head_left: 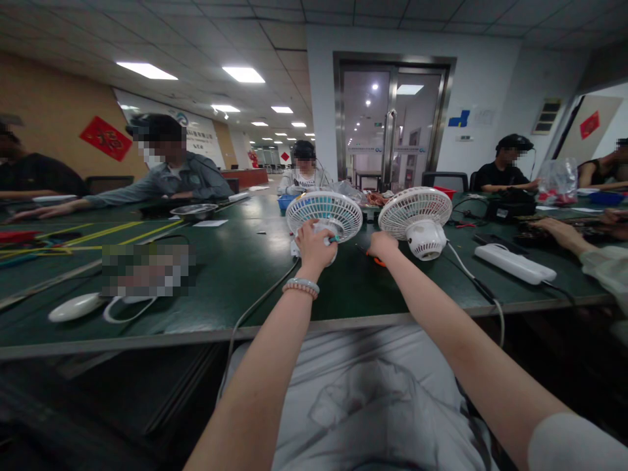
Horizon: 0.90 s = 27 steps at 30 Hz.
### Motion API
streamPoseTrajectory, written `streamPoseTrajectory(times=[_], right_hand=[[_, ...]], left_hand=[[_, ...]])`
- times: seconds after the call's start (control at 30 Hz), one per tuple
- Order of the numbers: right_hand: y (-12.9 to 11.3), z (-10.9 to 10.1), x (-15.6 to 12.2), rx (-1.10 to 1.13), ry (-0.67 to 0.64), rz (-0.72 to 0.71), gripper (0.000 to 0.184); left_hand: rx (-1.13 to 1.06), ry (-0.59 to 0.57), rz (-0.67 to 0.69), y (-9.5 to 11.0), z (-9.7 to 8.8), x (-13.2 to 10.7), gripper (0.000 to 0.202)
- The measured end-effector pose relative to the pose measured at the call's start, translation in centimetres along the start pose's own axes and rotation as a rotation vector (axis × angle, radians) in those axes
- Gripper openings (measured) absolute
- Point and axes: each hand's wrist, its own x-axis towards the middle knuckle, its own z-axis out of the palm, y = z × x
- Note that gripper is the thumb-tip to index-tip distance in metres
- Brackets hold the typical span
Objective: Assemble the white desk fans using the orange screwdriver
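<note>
Two small white desk fans stand side by side on the dark green table [235,281]. My left hand [314,245] is closed around the back of the left fan [324,214], whose blue blades show through the grille. My right hand [383,245] rests on the table beside the right fan [416,212], fingers curled over an orange object [377,261] that I cannot make out. The right fan faces away, its motor housing [426,239] and white cord [483,288] toward me. A grey cord [255,307] runs from the left fan over the table's front edge.
A white power strip [515,263] lies to the right, a white oval dish [74,307] and cable at front left. Several people sit around the table; another person's hand [559,230] reaches in at right. A metal bowl [193,210] and yellow strips [98,234] lie at left.
</note>
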Motion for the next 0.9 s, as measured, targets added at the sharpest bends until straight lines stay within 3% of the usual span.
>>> streamPoseTrajectory(times=[0.17, 0.33, 0.57, 0.73, 0.8, 0.9], right_hand=[[-0.2, 0.2, 0.2, -0.032, -0.152, 0.014, 0.049], [-0.4, 0.3, 0.3, -0.035, -0.148, -0.028, 0.050], [0.4, -1.3, -0.1, 0.083, 0.100, -0.015, 0.041], [2.2, -4.0, 0.2, 0.068, 0.208, -0.024, 0.033], [3.3, -5.3, 0.7, 0.082, 0.333, -0.094, 0.024], [4.8, -6.6, 1.4, 0.188, 0.629, -0.248, 0.023]], left_hand=[[-0.005, 0.012, 0.010, -0.1, 0.1, 0.0, 0.014], [-0.003, 0.016, 0.009, -0.1, 0.0, 0.0, 0.014], [-0.010, 0.000, 0.006, -0.1, 0.0, 0.0, 0.014], [-0.009, 0.022, 0.017, -0.4, 0.3, 0.0, 0.014], [-0.008, 0.023, 0.020, -0.6, 0.4, 0.0, 0.014], [-0.003, 0.026, 0.023, -0.7, 0.4, 0.0, 0.014]])
